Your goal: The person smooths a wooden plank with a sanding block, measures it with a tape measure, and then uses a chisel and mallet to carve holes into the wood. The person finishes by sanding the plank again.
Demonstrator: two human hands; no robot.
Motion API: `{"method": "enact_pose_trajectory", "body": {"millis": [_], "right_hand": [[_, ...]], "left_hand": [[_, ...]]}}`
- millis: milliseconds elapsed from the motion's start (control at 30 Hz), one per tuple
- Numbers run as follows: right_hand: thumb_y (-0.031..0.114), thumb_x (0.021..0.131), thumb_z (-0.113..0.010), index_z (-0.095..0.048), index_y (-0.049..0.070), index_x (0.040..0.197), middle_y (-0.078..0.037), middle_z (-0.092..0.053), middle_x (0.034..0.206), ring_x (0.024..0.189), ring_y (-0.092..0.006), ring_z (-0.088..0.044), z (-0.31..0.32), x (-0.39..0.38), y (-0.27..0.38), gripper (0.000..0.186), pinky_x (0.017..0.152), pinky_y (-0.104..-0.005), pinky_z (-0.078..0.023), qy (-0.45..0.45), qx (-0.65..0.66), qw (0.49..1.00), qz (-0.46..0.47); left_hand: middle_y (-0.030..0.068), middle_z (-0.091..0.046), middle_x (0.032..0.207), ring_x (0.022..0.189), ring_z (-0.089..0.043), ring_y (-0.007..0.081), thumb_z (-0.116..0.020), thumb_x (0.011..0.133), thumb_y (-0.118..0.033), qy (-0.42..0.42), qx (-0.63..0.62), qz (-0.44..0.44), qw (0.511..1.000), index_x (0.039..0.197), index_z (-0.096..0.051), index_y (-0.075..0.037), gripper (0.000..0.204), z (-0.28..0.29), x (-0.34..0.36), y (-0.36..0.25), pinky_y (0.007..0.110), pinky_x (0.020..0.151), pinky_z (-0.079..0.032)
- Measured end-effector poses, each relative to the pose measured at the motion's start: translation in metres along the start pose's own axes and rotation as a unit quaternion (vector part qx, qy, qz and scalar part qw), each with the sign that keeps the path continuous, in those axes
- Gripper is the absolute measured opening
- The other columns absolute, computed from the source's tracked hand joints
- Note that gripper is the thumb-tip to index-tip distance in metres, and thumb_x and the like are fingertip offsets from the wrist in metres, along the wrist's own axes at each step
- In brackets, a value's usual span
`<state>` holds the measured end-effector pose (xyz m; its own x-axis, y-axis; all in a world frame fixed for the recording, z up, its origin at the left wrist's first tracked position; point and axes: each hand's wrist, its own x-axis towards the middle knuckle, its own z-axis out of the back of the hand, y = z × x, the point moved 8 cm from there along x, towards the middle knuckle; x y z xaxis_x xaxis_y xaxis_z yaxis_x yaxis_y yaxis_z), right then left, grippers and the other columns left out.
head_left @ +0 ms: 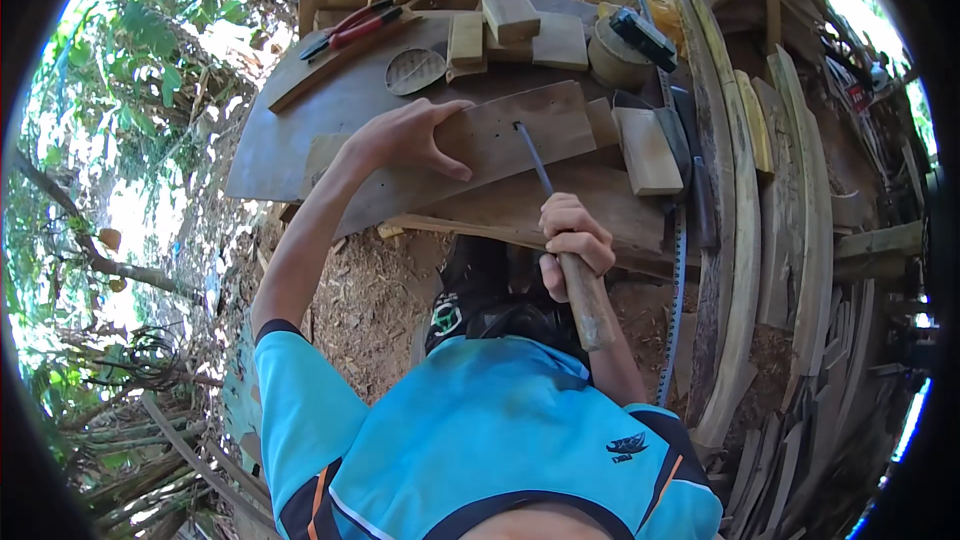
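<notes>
A long flat wooden board (545,115) lies at a slant across the worktable, with a small dark hole and a few tiny marks in its face. My left hand (415,137) rests over the board's left part, thumb and fingers spread wide apart. In my right hand (577,240) is a narrow chisel (535,162), the fist wrapped around its thick wooden handle. The chisel's thin metal shaft points away from me, its tip at the dark hole. Whether the tip goes into the wood is too small to tell.
Red-handled pliers (360,25) lie at the back left, near a round wooden disc (416,71). Several wood blocks (510,18) stand at the back, beside a blue-black tape measure (643,37). Another block (648,150) sits right of the board. Long planks (735,240) line the right.
</notes>
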<state>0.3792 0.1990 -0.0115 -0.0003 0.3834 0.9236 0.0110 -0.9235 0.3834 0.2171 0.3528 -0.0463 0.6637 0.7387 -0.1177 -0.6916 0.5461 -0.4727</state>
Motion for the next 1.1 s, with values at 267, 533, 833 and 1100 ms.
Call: {"method": "enact_pose_trajectory", "body": {"millis": [267, 533, 833, 1100], "right_hand": [[0.018, 0.077, -0.057, -0.043, 0.001, 0.070, -0.008, -0.045, 0.058, 0.048, -0.0160, -0.039, 0.019, 0.034, -0.010, 0.024, 0.046, -0.0310, -0.034, -0.028, 0.150, 0.988, -0.008], [0.006, 0.067, -0.055, -0.043, 0.000, 0.069, -0.010, -0.046, 0.060, 0.048, -0.0187, -0.041, -0.002, 0.021, 0.006, 0.013, 0.047, -0.0333, -0.036, 0.032, 0.060, 0.998, 0.014], [0.022, 0.079, -0.058, -0.042, 0.002, 0.071, -0.009, -0.045, 0.062, 0.052, -0.0173, -0.042, 0.019, 0.010, -0.005, 0.027, 0.049, -0.0310, -0.036, -0.041, 0.089, 0.995, -0.032], [0.021, 0.075, -0.050, -0.036, 0.007, 0.071, -0.006, -0.037, 0.060, 0.051, -0.0136, -0.031, 0.032, 0.047, -0.026, 0.020, 0.048, -0.0289, -0.026, -0.109, 0.191, 0.968, -0.117]], "left_hand": [[0.0171, -0.061, 0.087, 0.082, -0.058, 0.0322, -0.075, 0.054, -0.045, -0.046, 0.034, -0.002, 0.998, 0.121, -0.043, -0.011, 0.081, 0.005, -0.008, -0.013, 0.038, 0.074, -0.045], [0.0189, -0.061, 0.081, 0.078, -0.059, 0.0333, -0.074, 0.052, -0.049, -0.069, 0.049, 0.018, 0.996, 0.120, -0.045, -0.010, 0.084, 0.011, -0.016, -0.020, 0.041, 0.072, -0.046], [0.0187, -0.060, 0.075, 0.074, -0.058, 0.0348, -0.074, 0.052, -0.046, -0.086, 0.057, 0.006, 0.995, 0.122, -0.044, -0.010, 0.084, 0.012, -0.018, -0.023, 0.041, 0.069, -0.045], [0.0195, -0.056, 0.063, 0.065, -0.059, 0.0354, -0.072, 0.053, -0.051, -0.110, 0.156, -0.011, 0.981, 0.122, -0.043, -0.004, 0.088, 0.012, -0.027, -0.044, 0.042, 0.061, -0.047]]}}
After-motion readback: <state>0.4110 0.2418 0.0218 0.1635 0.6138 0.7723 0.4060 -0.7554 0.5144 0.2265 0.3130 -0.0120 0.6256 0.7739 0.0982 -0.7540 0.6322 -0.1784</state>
